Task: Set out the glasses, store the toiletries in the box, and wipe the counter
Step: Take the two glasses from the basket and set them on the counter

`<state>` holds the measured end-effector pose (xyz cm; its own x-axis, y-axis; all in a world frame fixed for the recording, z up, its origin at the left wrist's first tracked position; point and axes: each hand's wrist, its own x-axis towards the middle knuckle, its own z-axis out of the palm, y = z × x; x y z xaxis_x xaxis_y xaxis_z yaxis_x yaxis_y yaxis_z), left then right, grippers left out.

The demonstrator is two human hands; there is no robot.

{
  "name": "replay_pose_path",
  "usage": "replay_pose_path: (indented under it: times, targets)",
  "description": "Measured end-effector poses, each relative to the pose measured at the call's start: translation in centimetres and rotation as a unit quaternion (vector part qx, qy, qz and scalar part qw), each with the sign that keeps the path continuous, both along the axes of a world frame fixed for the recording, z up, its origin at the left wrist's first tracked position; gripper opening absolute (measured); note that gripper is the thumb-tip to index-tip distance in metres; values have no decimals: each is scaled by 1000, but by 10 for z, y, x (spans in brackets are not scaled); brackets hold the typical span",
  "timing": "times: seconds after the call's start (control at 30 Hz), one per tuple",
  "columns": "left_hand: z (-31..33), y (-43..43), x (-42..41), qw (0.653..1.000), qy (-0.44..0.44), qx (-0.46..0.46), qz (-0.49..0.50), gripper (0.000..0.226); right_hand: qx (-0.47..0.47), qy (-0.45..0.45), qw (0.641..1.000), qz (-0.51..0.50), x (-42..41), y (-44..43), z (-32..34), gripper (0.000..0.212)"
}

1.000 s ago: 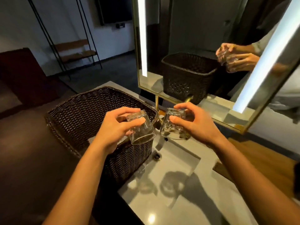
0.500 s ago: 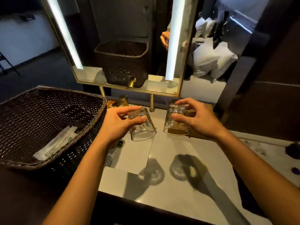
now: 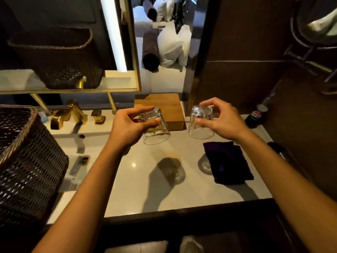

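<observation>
My left hand [image 3: 127, 127] grips a clear glass [image 3: 158, 133] by its base, mouth down and tilted, held above the white counter [image 3: 138, 181]. In my right hand [image 3: 221, 119] is a second clear glass [image 3: 200, 128], upside down, in the air near the counter's back. A wooden box [image 3: 164, 106] with a closed lid stands behind the two glasses against the wall. A dark purple cloth [image 3: 228, 163] lies folded on the counter under my right wrist.
A dark wicker basket [image 3: 27, 161] sits at the left beside the sink [image 3: 76, 161] with its gold tap [image 3: 67, 114]. A gold-framed mirror [image 3: 73, 52] hangs above. A dark bottle [image 3: 255, 115] stands at the counter's far right by the brown wall.
Both hands have carried the glasses rightward, away from the basket and sink, over the open counter in front of the wooden box. The purple cloth has come into view.
</observation>
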<state>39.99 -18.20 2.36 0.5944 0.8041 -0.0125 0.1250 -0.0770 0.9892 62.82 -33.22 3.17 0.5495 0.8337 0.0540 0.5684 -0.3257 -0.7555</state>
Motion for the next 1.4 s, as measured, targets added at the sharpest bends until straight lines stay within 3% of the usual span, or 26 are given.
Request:
replay_pose_path:
  times: [0.17,0.3,0.53,0.67,0.8,1.0,1.4]
  targets:
    - [-20,-11,65,999,27,15,-19,55,-3,-13,999,-52,61,-18,-15,56]
    - [-38,-13,125,999,35,18,-34,74,-6,-9,997,-73,119,-29,-31,57]
    - [-81,-13,227,997,64,11,-41,89,-46,11,994,-103,214,-31,-74,95]
    - [-112,-11,277,994,103,5,-42,91,-50,20,991,-119,255,-29,-106,77]
    - [-137,-12,322,983,159,88,-41,81,-46,45,989,-136,285,-25,-138,68]
    - [-176,-12,367,973,186,123,-55,74,-50,60,986,-147,309,-20,-182,65]
    - [-232,-17,412,973,202,100,-54,75,-66,94,984,-139,327,6,-231,65]
